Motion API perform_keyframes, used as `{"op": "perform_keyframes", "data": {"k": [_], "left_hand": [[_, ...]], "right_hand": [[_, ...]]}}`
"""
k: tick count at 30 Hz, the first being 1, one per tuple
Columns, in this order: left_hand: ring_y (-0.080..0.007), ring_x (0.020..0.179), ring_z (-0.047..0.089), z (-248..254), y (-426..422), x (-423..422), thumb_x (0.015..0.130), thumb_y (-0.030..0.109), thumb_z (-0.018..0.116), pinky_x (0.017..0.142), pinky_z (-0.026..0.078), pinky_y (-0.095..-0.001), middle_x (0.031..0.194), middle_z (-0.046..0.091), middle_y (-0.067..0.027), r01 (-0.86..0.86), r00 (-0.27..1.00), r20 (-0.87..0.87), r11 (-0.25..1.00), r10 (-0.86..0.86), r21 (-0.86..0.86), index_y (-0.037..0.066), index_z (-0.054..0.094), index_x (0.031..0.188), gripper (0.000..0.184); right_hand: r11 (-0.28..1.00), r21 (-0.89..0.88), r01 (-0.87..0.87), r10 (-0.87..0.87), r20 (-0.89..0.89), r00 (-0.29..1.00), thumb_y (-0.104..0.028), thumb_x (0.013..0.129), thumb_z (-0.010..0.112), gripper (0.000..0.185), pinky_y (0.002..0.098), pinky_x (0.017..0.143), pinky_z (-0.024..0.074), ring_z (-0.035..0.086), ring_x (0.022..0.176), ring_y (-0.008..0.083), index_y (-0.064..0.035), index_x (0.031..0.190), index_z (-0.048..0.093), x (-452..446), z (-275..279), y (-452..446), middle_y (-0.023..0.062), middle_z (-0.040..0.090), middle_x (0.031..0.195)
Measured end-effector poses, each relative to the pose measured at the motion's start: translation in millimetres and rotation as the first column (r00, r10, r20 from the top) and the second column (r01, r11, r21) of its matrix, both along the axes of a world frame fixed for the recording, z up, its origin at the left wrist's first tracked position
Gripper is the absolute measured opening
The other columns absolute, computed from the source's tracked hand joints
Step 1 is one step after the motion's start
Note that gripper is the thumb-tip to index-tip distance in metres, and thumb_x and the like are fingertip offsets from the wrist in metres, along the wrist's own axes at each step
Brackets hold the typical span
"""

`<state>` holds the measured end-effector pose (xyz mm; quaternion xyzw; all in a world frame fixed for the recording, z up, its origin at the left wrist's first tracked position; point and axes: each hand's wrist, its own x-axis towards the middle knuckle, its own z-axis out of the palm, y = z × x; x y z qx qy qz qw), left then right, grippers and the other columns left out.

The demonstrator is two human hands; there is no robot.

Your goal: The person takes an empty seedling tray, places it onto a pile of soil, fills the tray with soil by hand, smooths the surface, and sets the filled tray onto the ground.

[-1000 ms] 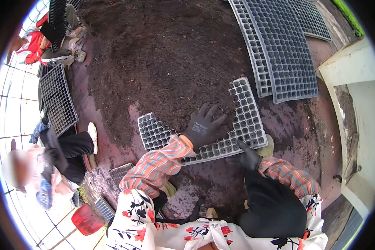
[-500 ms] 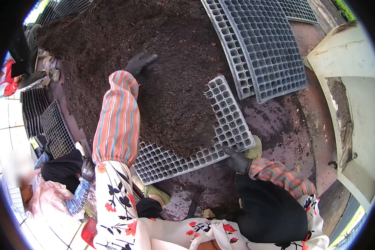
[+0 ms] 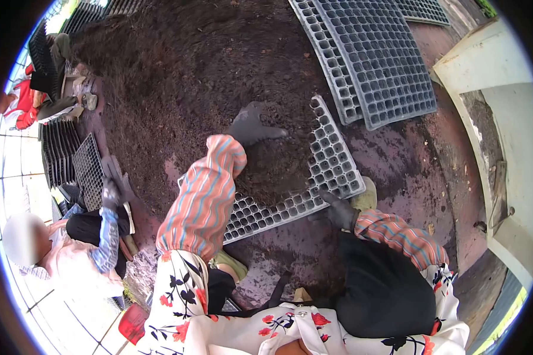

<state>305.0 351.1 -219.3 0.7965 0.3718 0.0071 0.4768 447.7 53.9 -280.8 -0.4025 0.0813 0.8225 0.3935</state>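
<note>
In the head view, a seedling tray [image 3: 333, 152] with many small square cells lies slanted in front of me, partly buried under dark potting soil [image 3: 177, 77]. My left hand [image 3: 256, 126], in a dark glove, is on the soil over the tray, its thumb stretched to the right. Its other fingers are partly lost against the soil, but the hand looks open. My right hand [image 3: 336, 212], also gloved, grips the tray's near right corner edge, with a finger over the rim. Striped sleeve covers are on both my forearms.
More cell trays [image 3: 376, 65] lie overlapping at the upper right. A pale metal frame [image 3: 485, 65] stands at the right. Left of the soil, one person [image 3: 71, 248] sits by stacked trays [image 3: 59, 148]; another person [image 3: 32, 103] is farther back.
My left hand has moved right and toward me across the soil. More soil covers the tray's left part, and my right hand stays at its corner. The seated person's hand has moved to a tray.
</note>
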Motion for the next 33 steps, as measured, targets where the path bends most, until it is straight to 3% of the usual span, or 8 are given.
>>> {"op": "perform_keyframes", "data": {"k": [1, 5, 7, 10, 13, 18, 24, 33], "left_hand": [[-0.0244, 0.097, 0.057, -4.7, -6.2, 2.7, 0.059, 0.027, 0.082, 0.090, 0.042, -0.0344, 0.103, 0.062, -0.0131, 0.021, 1.000, 0.000, 0.978, -0.021, 0.206, 0.002, 0.056, 0.113, 0.065], [-0.0319, 0.105, 0.052, 3.5, -30.4, 34.1, 0.057, 0.039, 0.080, 0.093, 0.040, -0.0382, 0.113, 0.056, -0.0178, 0.158, 0.987, -0.011, 0.967, -0.159, 0.200, 0.006, 0.055, 0.117, 0.072], [-0.0388, 0.110, 0.045, 16.0, -47.9, 55.4, 0.058, 0.050, 0.075, 0.094, 0.038, -0.0450, 0.124, 0.047, -0.0183, 0.188, 0.956, -0.282, 0.905, -0.080, 0.382, 0.014, 0.054, 0.120, 0.075], [-0.0416, 0.112, 0.041, 5.6, -53.5, 67.7, 0.057, 0.056, 0.072, 0.094, 0.038, -0.0483, 0.128, 0.042, -0.0155, 0.195, 0.944, -0.327, 0.885, -0.052, 0.422, 0.018, 0.053, 0.121, 0.077], [-0.0392, 0.111, 0.043, 18.9, -70.9, 70.4, 0.055, 0.053, 0.073, 0.092, 0.039, -0.0480, 0.125, 0.045, -0.0137, 0.268, 0.932, -0.335, 0.885, -0.138, 0.380, 0.020, 0.052, 0.122, 0.078], [-0.0383, 0.114, 0.040, 20.5, -128.3, 73.7, 0.056, 0.047, 0.071, 0.087, 0.041, -0.0499, 0.127, 0.043, -0.0135, 0.308, 0.919, -0.356, 0.872, -0.169, 0.381, 0.021, 0.054, 0.120, 0.071], [-0.0402, 0.119, 0.035, 19.3, -122.0, 35.9, 0.063, 0.043, 0.067, 0.091, 0.025, -0.0649, 0.124, 0.047, -0.0123, 0.435, 0.884, -0.420, 0.687, -0.204, 0.582, 0.020, 0.057, 0.113, 0.057], [-0.0431, 0.119, 0.035, 16.3, -115.7, -71.1, 0.063, 0.046, 0.067, 0.096, 0.027, -0.0597, 0.126, 0.046, -0.0141, 0.192, 0.851, -0.514, 0.847, 0.108, 0.495, 0.019, 0.058, 0.113, 0.057]], "right_hand": [[1.000, 0.005, -0.004, 0.005, -0.005, 1.000, -0.034, 0.090, 0.049, 0.041, 0.0411, 0.074, 0.0512, 0.059, 0.096, 0.0270, -0.0138, 0.125, 0.044, -0.3, -1.9, -1.0, 0.0060, 0.055, 0.116], [0.998, 0.056, -0.018, 0.019, -0.005, 1.000, -0.039, 0.090, 0.049, 0.042, 0.0394, 0.073, 0.0506, 0.059, 0.095, 0.0270, -0.0161, 0.125, 0.044, 0.6, -4.7, -5.7, 0.0061, 0.056, 0.116], [0.998, 0.054, -0.024, 0.024, 0.002, 1.000, -0.039, 0.089, 0.050, 0.042, 0.0391, 0.073, 0.0505, 0.059, 0.095, 0.0269, -0.0168, 0.124, 0.044, 1.0, -0.8, -3.1, 0.0062, 0.056, 0.116], [0.998, -0.042, -0.049, 0.049, 0.001, 0.999, -0.040, 0.089, 0.050, 0.041, 0.0392, 0.070, 0.0505, 0.060, 0.092, 0.0265, -0.0179, 0.123, 0.043, 2.1, -0.2, -4.5, 0.0068, 0.056, 0.114], [1.000, -0.018, -0.022, 0.022, -0.019, 1.000, -0.032, 0.092, 0.046, 0.043, 0.0444, 0.076, 0.0506, 0.059, 0.094, 0.0317, -0.0091, 0.126, 0.039, -0.4, -16.0, -9.7, 0.0134, 0.055, 0.115], [1.000, -0.023, -0.011, 0.010, -0.004, 1.000, -0.037, 0.089, 0.050, 0.038, 0.0398, 0.070, 0.0513, 0.061, 0.087, 0.0256, -0.0139, 0.119, 0.047, -3.7, -17.9, -6.4, 0.0083, 0.060, 0.107], [1.000, 0.006, -0.002, 0.003, -0.107, 0.994, -0.034, 0.089, 0.053, 0.041, 0.0416, 0.075, 0.0517, 0.061, 0.091, 0.0274, -0.0100, 0.121, 0.046, 0.6, -23.3, -7.8, 0.0095, 0.059, 0.109], [0.998, -0.052, -0.039, 0.035, -0.078, 0.996, -0.034, 0.089, 0.053, 0.038, 0.0365, 0.073, 0.0509, 0.060, 0.093, 0.0235, -0.0091, 0.118, 0.048, 4.2, -7.9, -2.4, 0.0074, 0.059, 0.109]]}}
